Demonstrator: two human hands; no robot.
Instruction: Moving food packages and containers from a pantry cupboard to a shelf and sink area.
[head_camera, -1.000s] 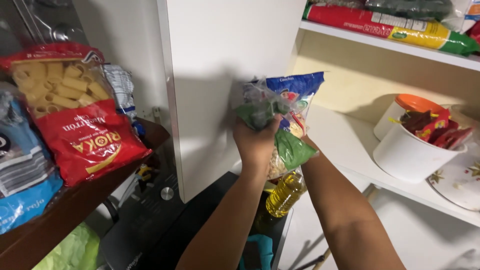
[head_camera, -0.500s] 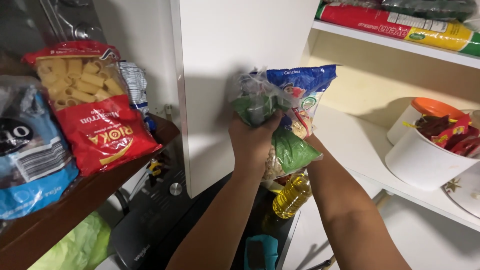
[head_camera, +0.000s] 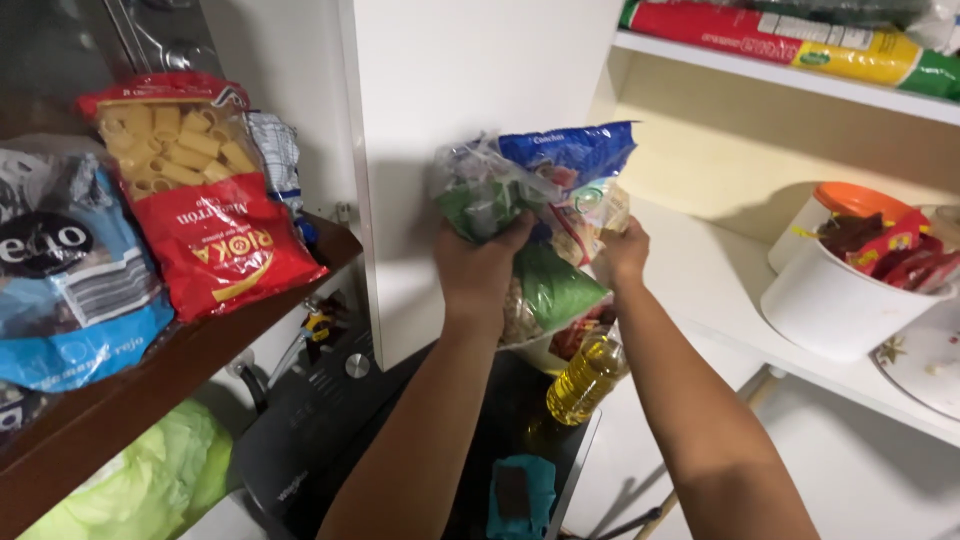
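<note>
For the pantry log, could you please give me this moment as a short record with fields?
left hand: grips a clear bag of green contents
right hand: holds a blue bag from behind
height: both bags raised beside the white shelf
left side: red pasta bag on wooden shelf
below: oil bottle
right side: white tub

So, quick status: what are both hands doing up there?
Left hand shut on clear green bag. Right hand shut on blue bag. Both raised by white shelf. White bowl sits off to the right, apart.
</note>
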